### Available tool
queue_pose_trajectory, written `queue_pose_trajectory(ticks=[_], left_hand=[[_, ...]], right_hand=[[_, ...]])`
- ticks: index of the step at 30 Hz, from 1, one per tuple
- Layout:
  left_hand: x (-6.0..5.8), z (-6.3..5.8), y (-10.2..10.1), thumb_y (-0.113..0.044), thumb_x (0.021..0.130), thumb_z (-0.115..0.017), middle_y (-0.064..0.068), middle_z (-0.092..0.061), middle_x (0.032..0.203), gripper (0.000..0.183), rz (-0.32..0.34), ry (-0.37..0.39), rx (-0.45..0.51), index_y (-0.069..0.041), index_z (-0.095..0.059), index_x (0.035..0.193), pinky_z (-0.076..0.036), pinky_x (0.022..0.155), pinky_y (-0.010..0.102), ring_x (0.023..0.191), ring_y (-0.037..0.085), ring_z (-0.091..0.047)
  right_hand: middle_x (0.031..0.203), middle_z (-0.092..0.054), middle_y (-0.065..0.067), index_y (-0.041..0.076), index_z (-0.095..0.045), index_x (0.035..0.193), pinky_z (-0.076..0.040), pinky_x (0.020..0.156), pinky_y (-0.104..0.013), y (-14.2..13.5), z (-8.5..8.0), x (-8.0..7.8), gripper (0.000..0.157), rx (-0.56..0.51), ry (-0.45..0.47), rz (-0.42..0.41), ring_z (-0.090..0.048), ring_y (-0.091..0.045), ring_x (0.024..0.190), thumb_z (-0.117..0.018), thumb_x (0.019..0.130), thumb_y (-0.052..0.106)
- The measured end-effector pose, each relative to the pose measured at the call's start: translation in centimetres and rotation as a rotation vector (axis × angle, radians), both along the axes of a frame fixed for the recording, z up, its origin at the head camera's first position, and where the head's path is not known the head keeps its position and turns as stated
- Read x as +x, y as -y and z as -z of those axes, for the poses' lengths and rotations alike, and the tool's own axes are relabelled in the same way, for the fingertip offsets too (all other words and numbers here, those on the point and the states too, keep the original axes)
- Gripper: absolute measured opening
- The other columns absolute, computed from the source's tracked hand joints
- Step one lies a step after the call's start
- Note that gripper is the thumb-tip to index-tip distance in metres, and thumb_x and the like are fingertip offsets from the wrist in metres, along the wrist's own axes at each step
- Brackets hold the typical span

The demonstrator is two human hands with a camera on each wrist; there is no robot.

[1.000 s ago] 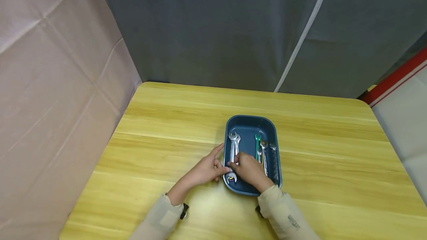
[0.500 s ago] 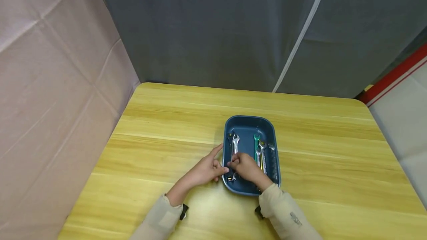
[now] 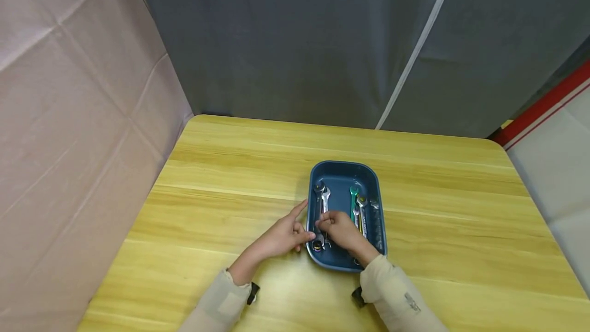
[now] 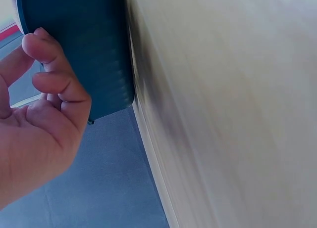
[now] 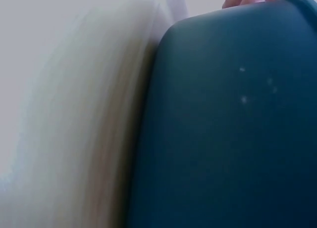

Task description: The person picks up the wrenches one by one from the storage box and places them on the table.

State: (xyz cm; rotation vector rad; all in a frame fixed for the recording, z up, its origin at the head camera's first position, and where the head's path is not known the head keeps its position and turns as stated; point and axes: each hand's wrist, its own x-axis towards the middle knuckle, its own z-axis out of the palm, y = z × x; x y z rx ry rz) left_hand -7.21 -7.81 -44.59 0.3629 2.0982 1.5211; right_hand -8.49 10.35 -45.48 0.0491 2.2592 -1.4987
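Observation:
A blue tray (image 3: 340, 164) holds several wrenches. Along its left side lie a large wrench (image 3: 319, 199) and a smaller silver wrench (image 3: 326, 193), side by side. My right hand (image 3: 340, 228) reaches inside and pinches the large wrench near its middle; the fingertips partly cover it. At the left wall, my left hand (image 3: 282, 235) holds the rim, its thumb over the edge and its index finger stretched along the outside. In the left wrist view, curled fingers (image 4: 62, 87) of that hand touch the tray's outer wall (image 4: 99, 65).
On the tray's right side are a green wrench (image 3: 354, 193), silver wrenches such as one ring-ended wrench (image 3: 362, 203), and a dark item in clear wrapping (image 3: 377, 222). The tray stands on a wooden table (image 3: 221, 188), with a grey curtain (image 3: 286, 45) behind.
The large wrench has turned about its length in my right fingers, from bright face to thin edge to a darker face. Both hands stay nearly in place.

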Motion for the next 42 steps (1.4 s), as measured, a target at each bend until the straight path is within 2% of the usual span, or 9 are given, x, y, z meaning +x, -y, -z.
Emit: queue_pose_trajectory(ticks=[6,12,20,25,29,33,39,42], left_hand=[[0.2,-0.2,0.3,-0.013,0.092,-0.064,0.025,-0.066,0.078,0.085,0.0,0.018,0.003,-0.014,-0.008,0.156,-0.049,0.053,0.028,0.055,0.018,-0.057],[0.6,-0.5,0.4,-0.011,0.093,-0.063,0.028,-0.064,0.079,0.083,0.01,0.026,0.02,-0.009,-0.01,0.156,-0.048,0.053,0.026,0.056,0.015,-0.054],[0.5,-0.3,0.3,-0.008,0.093,-0.062,0.028,-0.063,0.079,0.081,0.001,0.026,0.031,-0.008,-0.01,0.155,-0.049,0.053,0.029,0.055,0.018,-0.054],[0.4,-0.1,0.3,-0.009,0.093,-0.062,0.026,-0.065,0.081,0.083,-0.006,0.033,0.029,-0.007,-0.009,0.155,-0.051,0.053,0.031,0.056,0.02,-0.056],[0.5,-0.2,0.5,-0.009,0.093,-0.063,0.026,-0.065,0.08,0.083,-0.001,0.023,0.021,-0.007,-0.008,0.155,-0.051,0.053,0.031,0.056,0.02,-0.056],[0.4,-0.3,0.7,-0.009,0.093,-0.062,0.027,-0.064,0.081,0.083,0.004,0.02,0.017,-0.007,-0.008,0.155,-0.05,0.053,0.029,0.055,0.019,-0.055],[0.6,-0.3,0.9,-0.009,0.093,-0.062,0.028,-0.064,0.08,0.082,0.003,0.02,0.017,-0.009,-0.009,0.155,-0.048,0.051,0.027,0.054,0.018,-0.053],[0.7,-0.2,1.0,-0.008,0.092,-0.063,0.028,-0.064,0.079,0.082,0.002,0.014,0.022,-0.009,-0.01,0.155,-0.049,0.052,0.029,0.054,0.019,-0.053]], right_hand=[[0.072,-0.055,0.001,-0.007,-0.063,0.095,-0.037,0.054,-0.02,-0.2,-0.2,0.0,0.017,-0.058,-0.004,-0.007,-0.046,-0.008,0.064,-0.058,0.088,0.007],[0.069,-0.054,0.004,-0.011,-0.059,0.107,-0.036,0.052,-0.018,-0.7,-0.9,0.2,0.024,-0.131,0.03,0.0,-0.044,-0.005,0.06,-0.057,0.091,0.008],[0.087,-0.065,-0.003,-0.011,-0.057,0.116,-0.047,0.063,-0.021,-2.0,-2.5,0.1,0.032,-0.133,0.033,0.021,-0.055,-0.006,0.07,-0.056,0.094,0.012],[0.07,-0.053,0.004,-0.011,-0.056,0.117,-0.038,0.052,-0.019,-3.7,-3.7,0.1,0.032,-0.132,0.001,0.023,-0.042,-0.004,0.056,-0.057,0.094,0.011],[0.066,-0.048,0.008,-0.015,-0.053,0.115,-0.032,0.049,-0.018,-5.1,-4.7,0.1,0.031,-0.177,-0.05,0.022,-0.037,-0.002,0.052,-0.056,0.094,0.008],[0.07,-0.051,0.009,-0.017,-0.051,0.116,-0.033,0.05,-0.017,-6.4,-5.7,0.1,0.032,-0.203,-0.069,0.026,-0.037,-0.001,0.053,-0.054,0.095,0.007],[0.075,-0.055,0.01,-0.016,-0.05,0.12,-0.039,0.053,-0.017,-8.4,-6.6,0.4,0.035,-0.163,-0.079,0.033,-0.042,0.0,0.057,-0.054,0.096,0.01],[0.075,-0.054,0.01,-0.017,-0.049,0.121,-0.037,0.052,-0.018,-9.5,-6.7,0.7,0.036,-0.154,-0.088,0.042,-0.039,0.0,0.056,-0.053,0.097,0.009]])
